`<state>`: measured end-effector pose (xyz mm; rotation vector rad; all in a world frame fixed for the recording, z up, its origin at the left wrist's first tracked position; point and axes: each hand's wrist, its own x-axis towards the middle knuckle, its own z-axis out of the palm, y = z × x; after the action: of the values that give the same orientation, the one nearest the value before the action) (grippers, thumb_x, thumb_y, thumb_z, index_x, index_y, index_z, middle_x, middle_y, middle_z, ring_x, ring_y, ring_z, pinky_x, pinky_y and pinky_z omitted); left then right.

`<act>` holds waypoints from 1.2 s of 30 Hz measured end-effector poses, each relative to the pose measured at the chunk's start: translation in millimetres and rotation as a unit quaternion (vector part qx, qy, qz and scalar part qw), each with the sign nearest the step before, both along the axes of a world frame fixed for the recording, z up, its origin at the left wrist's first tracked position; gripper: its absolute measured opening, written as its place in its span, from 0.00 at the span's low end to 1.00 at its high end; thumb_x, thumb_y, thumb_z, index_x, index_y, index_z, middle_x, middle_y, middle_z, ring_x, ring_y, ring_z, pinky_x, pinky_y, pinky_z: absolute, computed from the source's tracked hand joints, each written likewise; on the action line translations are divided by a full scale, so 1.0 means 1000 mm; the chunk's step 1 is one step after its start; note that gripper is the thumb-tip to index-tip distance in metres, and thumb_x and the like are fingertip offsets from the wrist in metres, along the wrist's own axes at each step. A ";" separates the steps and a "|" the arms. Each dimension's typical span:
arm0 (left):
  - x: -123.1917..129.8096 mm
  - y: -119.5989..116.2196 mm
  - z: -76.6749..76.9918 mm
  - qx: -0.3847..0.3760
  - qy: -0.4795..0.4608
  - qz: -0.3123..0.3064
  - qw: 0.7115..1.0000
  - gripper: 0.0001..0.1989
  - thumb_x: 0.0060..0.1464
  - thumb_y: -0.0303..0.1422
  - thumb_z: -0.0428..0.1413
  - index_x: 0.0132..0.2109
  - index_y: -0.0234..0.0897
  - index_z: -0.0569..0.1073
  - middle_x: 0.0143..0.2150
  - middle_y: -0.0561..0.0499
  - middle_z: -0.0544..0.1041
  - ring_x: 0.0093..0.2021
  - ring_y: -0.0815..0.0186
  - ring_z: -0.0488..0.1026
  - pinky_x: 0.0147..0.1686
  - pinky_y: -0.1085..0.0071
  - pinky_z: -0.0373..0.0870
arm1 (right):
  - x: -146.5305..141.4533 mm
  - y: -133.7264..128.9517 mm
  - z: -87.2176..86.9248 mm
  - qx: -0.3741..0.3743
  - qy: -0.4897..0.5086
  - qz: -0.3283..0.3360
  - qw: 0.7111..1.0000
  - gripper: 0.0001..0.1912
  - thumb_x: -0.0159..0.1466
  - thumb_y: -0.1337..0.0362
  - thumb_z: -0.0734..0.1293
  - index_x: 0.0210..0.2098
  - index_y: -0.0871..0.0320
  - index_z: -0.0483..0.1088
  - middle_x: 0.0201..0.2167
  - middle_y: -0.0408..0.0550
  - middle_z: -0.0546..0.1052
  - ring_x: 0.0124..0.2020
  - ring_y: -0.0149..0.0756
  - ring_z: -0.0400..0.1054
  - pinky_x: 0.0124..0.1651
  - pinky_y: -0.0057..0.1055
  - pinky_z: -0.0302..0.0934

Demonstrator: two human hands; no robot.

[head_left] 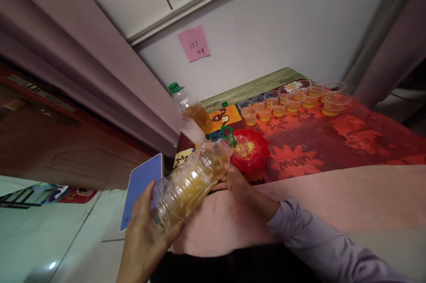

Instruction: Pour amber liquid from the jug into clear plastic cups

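A large clear plastic bottle [191, 183] of yellow liquid lies tilted across the view, its mouth toward the table. My left hand [144, 234] grips it around the base. Near the neck, my right hand [238, 185] holds it from the side, with the thumb against the plastic and some fingers hidden behind it. A green ring handle [228, 134] sits at the neck. The mouth is over or beside a clear plastic cup [242, 144] on a scalloped red plate [261, 161]; whether liquid is flowing I cannot tell.
Two rows of clear cups [294, 101] holding orange-yellow liquid stand along the back of the table. A second bottle [199, 116] with a green cap and a stack of cups [193, 131] are at the left. A loose green cap [225, 104] lies behind. A blue stool [143, 185] stands beside the table.
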<state>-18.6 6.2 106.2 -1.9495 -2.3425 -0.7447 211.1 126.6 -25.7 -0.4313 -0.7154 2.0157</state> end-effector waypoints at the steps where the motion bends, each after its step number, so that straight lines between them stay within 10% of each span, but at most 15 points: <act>1: 0.000 0.000 0.000 0.001 0.003 -0.003 1.000 0.60 0.42 0.58 0.72 0.78 0.43 0.63 0.72 0.34 0.73 0.68 0.34 0.75 0.67 0.32 0.74 | 0.000 0.000 0.000 0.000 -0.001 0.001 1.000 0.44 0.66 0.28 0.66 0.66 0.54 0.70 0.58 0.62 0.84 0.53 0.58 0.83 0.58 0.63 0.76; 36: 0.004 -0.001 0.004 -0.004 0.001 -0.002 1.000 0.61 0.42 0.59 0.72 0.78 0.43 0.63 0.72 0.33 0.73 0.69 0.33 0.74 0.67 0.32 0.72 | 0.002 -0.001 0.002 -0.005 -0.003 0.003 1.000 0.42 0.67 0.30 0.66 0.66 0.54 0.70 0.57 0.62 0.84 0.54 0.59 0.83 0.59 0.65 0.75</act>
<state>-15.1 5.4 109.9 -1.9570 -2.3449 -0.7353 212.8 126.0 -23.6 -0.4413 -0.7117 2.0257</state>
